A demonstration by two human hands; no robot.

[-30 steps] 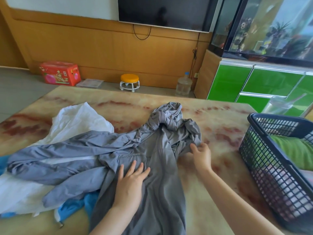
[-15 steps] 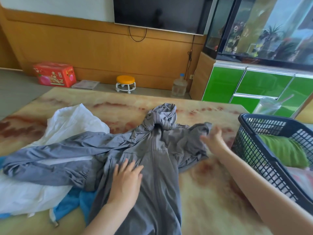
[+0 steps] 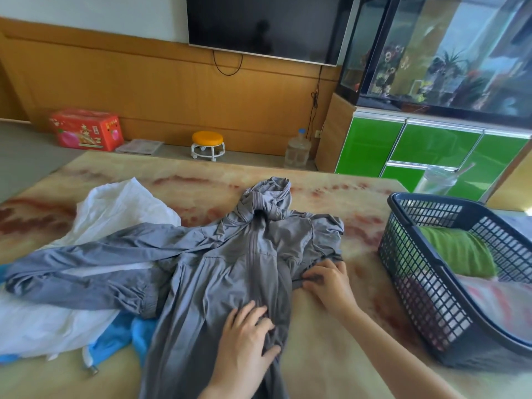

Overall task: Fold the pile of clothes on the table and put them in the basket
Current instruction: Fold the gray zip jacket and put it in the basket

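A marbled cream-and-red table [image 3: 201, 180] is set before a wood-panelled wall with a wall-mounted television [image 3: 267, 24], an aquarium [image 3: 449, 53] over green cabinets [image 3: 426, 151], one red box [image 3: 86, 129], one orange stool [image 3: 207, 145] and one water jug [image 3: 298, 148]. Three garments are spread on it: one grey hooded jacket [image 3: 218, 272], one white [image 3: 115, 214], one blue [image 3: 121, 338]. One dark basket [image 3: 431, 283] at the right holds a green item [image 3: 457, 251]. The jacket fabric is bunched under the left hand [image 3: 244, 341]; its right-side fold is pinched by the right hand [image 3: 328, 279].
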